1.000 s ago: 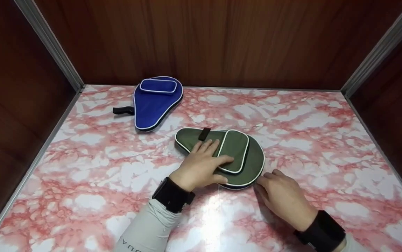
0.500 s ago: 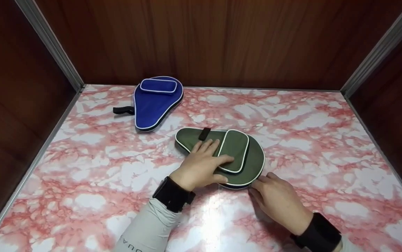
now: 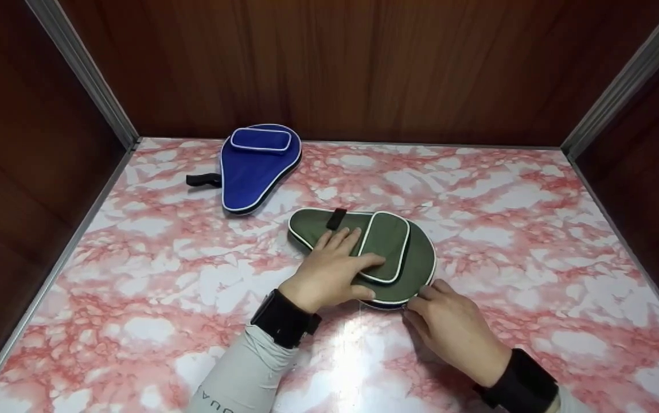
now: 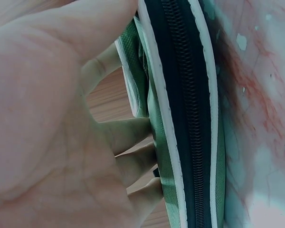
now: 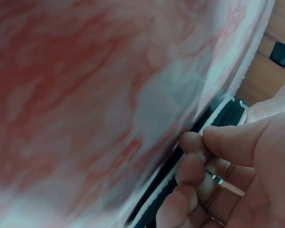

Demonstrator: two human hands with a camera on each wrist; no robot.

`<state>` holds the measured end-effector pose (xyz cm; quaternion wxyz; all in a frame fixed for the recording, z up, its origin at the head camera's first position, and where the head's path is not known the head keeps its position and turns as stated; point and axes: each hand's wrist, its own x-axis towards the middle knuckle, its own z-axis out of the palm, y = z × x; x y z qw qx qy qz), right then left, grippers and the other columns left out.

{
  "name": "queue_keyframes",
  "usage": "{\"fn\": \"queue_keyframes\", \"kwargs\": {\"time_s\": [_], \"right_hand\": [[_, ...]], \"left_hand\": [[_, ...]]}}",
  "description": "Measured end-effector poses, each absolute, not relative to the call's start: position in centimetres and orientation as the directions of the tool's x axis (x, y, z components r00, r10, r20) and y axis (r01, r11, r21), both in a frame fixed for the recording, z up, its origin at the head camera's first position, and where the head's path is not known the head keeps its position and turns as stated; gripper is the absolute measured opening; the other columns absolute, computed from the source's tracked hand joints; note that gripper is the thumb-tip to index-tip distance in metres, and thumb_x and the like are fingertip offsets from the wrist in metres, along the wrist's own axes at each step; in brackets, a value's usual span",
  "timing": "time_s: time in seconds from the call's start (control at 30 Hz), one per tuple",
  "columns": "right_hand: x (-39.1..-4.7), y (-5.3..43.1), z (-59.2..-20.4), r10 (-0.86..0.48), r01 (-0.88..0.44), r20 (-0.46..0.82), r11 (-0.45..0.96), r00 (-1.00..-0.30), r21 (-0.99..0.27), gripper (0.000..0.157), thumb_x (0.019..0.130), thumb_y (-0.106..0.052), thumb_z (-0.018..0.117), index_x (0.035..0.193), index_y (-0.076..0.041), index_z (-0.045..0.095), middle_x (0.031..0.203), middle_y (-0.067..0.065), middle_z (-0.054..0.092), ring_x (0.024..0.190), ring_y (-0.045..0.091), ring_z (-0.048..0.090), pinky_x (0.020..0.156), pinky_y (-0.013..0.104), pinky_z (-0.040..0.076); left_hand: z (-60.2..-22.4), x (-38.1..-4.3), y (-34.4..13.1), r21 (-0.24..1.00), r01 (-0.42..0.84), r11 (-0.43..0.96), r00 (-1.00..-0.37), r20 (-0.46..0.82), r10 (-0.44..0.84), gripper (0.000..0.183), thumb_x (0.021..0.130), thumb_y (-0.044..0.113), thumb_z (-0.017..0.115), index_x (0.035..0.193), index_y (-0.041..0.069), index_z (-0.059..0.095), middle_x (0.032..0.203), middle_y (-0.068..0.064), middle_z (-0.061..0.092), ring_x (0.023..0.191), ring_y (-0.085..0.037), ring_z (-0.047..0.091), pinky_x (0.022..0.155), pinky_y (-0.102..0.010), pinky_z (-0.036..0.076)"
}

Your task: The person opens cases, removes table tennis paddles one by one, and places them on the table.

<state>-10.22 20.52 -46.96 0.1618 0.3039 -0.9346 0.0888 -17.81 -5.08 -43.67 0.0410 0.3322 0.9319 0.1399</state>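
A green table tennis bat case point(image 3: 421, 252) with white piping and a front pocket lies flat, its narrow end to the left. My left hand point(image 3: 329, 272) rests on it with fingers spread. In the left wrist view, the case's dark zipper point(image 4: 187, 90) runs along its side, teeth meshed in the stretch that shows. At the rounded lower-right edge, my right hand point(image 3: 455, 321) pinches the zipper pull; the pull itself is hidden behind the fingertips. The right wrist view shows thumb and index finger point(image 5: 194, 142) pressed together against the zipper edge.
A blue bat case point(image 3: 254, 172) with a black strap point(image 3: 203, 180) lies at the back left, apart from both hands. Dark wooden panels point(image 3: 340, 69) wall the red-and-white marbled table point(image 3: 507, 218) at the back and sides.
My right hand has moved a little left along the green case's lower-right edge. The left hand, the green case and the blue case stay where they were.
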Motion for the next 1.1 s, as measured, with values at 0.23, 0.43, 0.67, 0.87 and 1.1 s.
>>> {"fn": "queue_keyframes", "kwargs": {"time_s": [0.23, 0.43, 0.67, 0.87, 1.1], "right_hand": [[-10.7, 20.8, -46.6, -0.525, -0.573, 0.330, 0.818, -0.784, -0.060, 0.014, 0.095, -0.017, 0.087, 0.088, -0.015, 0.075, 0.091, -0.001, 0.070, 0.087, 0.021, 0.060, 0.068, 0.040, 0.056], [-11.5, 21.3, -46.4, -0.491, -0.540, 0.314, 0.837, -0.813, -0.091, 0.016, 0.095, -0.017, 0.087, 0.086, -0.017, 0.074, 0.088, -0.002, 0.069, 0.086, 0.021, 0.060, 0.065, 0.042, 0.056], [-13.2, 23.2, -46.1, -0.430, -0.485, 0.304, 0.864, -0.850, -0.134, 0.017, 0.096, -0.014, 0.084, 0.085, -0.015, 0.072, 0.081, 0.001, 0.065, 0.081, 0.028, 0.060, 0.064, 0.048, 0.053], [-15.3, 25.3, -46.2, -0.360, -0.415, 0.303, 0.898, -0.882, -0.144, 0.022, 0.097, -0.012, 0.079, 0.080, -0.014, 0.067, 0.079, 0.003, 0.061, 0.082, 0.033, 0.061, 0.064, 0.055, 0.053], [-17.1, 26.6, -46.2, -0.325, -0.375, 0.279, 0.915, -0.904, -0.148, 0.022, 0.098, -0.012, 0.077, 0.078, -0.015, 0.069, 0.078, 0.004, 0.061, 0.083, 0.036, 0.061, 0.066, 0.058, 0.054]], "left_hand": [[-43.7, -17.8, -4.8, 0.266, 0.600, 0.755, -0.786, 0.017, 0.619, 0.067, 0.096, 0.055, 0.081, 0.156, 0.032, 0.064, 0.172, -0.026, 0.039, 0.161, -0.047, 0.032, 0.131, -0.063, 0.021], [-43.7, -17.7, -4.5, 0.241, 0.597, 0.765, -0.791, 0.016, 0.612, 0.069, 0.098, 0.056, 0.078, 0.161, 0.033, 0.059, 0.172, -0.024, 0.040, 0.161, -0.046, 0.033, 0.130, -0.061, 0.023], [-43.7, -17.7, -4.3, 0.234, 0.605, 0.761, -0.786, 0.023, 0.618, 0.085, 0.100, 0.054, 0.078, 0.172, 0.032, 0.041, 0.171, -0.020, 0.045, 0.159, -0.043, 0.038, 0.129, -0.056, 0.028], [-43.9, -17.7, -4.1, 0.260, 0.598, 0.758, -0.793, 0.059, 0.606, 0.091, 0.098, 0.046, 0.083, 0.175, 0.030, 0.036, 0.169, -0.010, 0.051, 0.153, -0.032, 0.046, 0.128, -0.066, 0.026], [-43.7, -17.7, -3.7, 0.268, 0.572, 0.775, -0.806, 0.009, 0.592, 0.069, 0.102, 0.041, 0.081, 0.163, 0.023, 0.054, 0.172, -0.002, 0.047, 0.151, -0.028, 0.046, 0.123, -0.078, 0.025]]}}
